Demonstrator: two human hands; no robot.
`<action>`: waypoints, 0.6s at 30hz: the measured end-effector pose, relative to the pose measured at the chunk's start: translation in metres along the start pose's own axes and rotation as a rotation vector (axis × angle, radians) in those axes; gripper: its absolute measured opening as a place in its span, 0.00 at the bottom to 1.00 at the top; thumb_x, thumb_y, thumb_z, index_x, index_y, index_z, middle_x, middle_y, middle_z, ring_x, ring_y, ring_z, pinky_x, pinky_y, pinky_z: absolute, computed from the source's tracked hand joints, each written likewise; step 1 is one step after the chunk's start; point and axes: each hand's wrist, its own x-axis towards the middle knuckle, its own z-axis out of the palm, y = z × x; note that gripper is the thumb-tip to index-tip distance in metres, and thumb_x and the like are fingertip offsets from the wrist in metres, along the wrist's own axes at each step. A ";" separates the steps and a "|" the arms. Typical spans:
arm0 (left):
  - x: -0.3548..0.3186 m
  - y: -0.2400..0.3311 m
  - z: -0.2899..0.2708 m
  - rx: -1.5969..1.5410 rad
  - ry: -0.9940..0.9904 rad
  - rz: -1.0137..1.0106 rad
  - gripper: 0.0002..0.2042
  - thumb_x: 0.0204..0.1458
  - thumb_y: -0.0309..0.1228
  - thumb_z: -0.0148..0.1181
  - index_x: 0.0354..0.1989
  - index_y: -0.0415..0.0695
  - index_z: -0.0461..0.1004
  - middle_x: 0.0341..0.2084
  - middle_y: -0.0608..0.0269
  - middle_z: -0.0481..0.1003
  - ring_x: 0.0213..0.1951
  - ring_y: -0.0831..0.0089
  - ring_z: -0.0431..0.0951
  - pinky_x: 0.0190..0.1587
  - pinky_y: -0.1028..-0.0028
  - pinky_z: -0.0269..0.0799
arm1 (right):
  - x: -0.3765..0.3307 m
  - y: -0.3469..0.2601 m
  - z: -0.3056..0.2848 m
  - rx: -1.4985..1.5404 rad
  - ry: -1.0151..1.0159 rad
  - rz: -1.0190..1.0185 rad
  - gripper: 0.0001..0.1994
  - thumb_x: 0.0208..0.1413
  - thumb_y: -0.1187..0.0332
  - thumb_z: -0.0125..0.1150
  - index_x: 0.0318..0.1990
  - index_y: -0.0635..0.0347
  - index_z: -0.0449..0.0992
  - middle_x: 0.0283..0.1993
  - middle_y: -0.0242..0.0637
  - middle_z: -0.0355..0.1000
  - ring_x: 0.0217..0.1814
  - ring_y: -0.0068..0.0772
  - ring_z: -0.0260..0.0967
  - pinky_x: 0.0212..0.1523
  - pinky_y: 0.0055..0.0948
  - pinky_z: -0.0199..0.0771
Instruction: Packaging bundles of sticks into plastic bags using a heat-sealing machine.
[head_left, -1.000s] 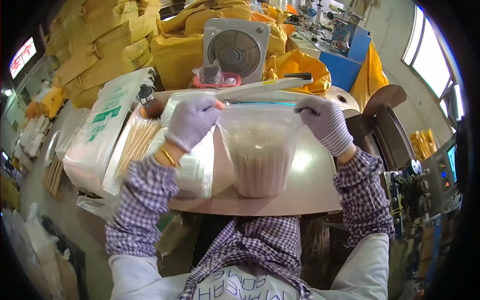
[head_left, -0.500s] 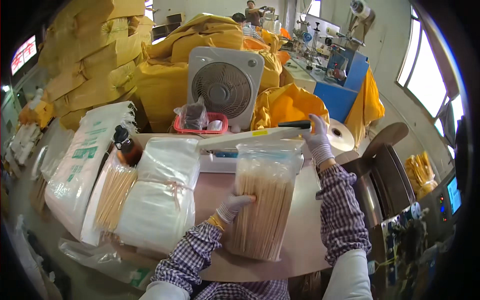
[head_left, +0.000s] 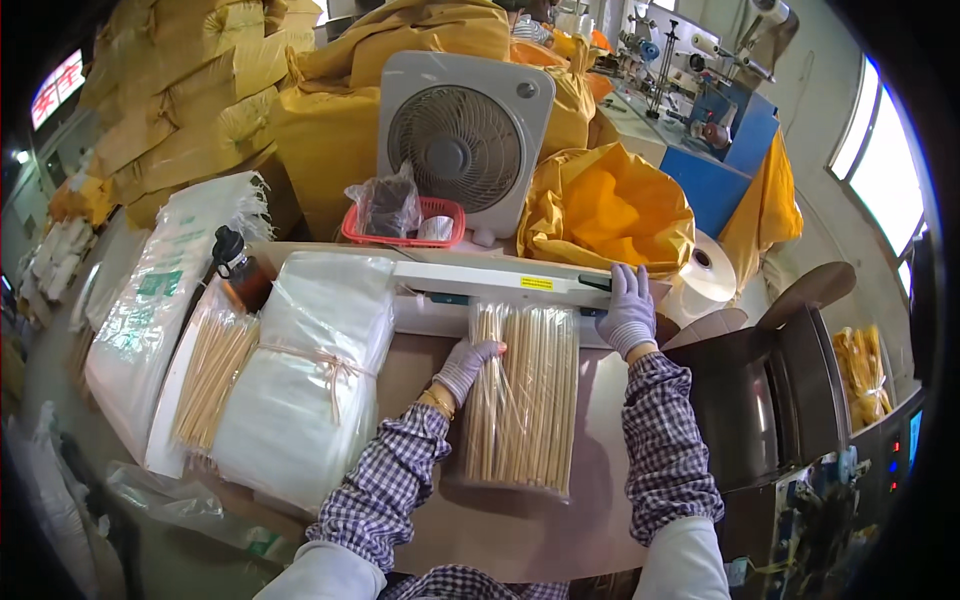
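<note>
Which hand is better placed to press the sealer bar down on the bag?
Right. The right hand already rests on the white sealer bar near its handle end, while the left hand steadies the clear bag of sticks lying flat with its mouth under the bar.

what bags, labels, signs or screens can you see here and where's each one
Clear bag of sticks: table centre, under both hands.
Yellow label: small strip on the white sealer bar.
Bundle of clear bags: left, tied with string.
White sack: far left, green print.
Red sign: upper left, glowing.
</note>
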 end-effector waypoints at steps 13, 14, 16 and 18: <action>-0.060 0.030 0.024 0.776 0.159 0.117 0.29 0.44 0.40 0.57 0.52 0.34 0.63 0.46 0.41 0.69 0.51 0.54 0.69 0.53 0.65 0.63 | 0.007 0.021 0.023 0.010 0.047 -0.091 0.34 0.38 0.74 0.56 0.59 0.60 0.57 0.61 0.51 0.55 0.66 0.52 0.46 0.66 0.40 0.42; -0.088 0.024 0.014 0.846 0.207 0.186 0.40 0.42 0.46 0.59 0.61 0.38 0.51 0.50 0.43 0.66 0.52 0.55 0.68 0.53 0.68 0.64 | 0.001 0.015 0.022 0.090 0.165 -0.167 0.33 0.39 0.73 0.58 0.59 0.60 0.58 0.59 0.50 0.57 0.65 0.52 0.48 0.66 0.40 0.43; -0.164 0.043 -0.009 0.596 0.043 0.426 0.34 0.47 0.35 0.60 0.61 0.38 0.51 0.46 0.48 0.70 0.46 0.63 0.73 0.49 0.70 0.68 | 0.005 0.026 0.033 0.053 0.263 -0.093 0.34 0.40 0.70 0.61 0.58 0.62 0.57 0.58 0.51 0.58 0.63 0.50 0.51 0.65 0.38 0.45; -0.250 0.068 -0.062 0.712 0.265 0.745 0.22 0.47 0.26 0.59 0.53 0.38 0.65 0.39 0.55 0.74 0.39 0.69 0.76 0.45 0.72 0.71 | 0.022 0.036 0.042 0.113 0.211 -0.130 0.39 0.40 0.67 0.63 0.61 0.60 0.52 0.61 0.50 0.54 0.65 0.51 0.46 0.65 0.38 0.45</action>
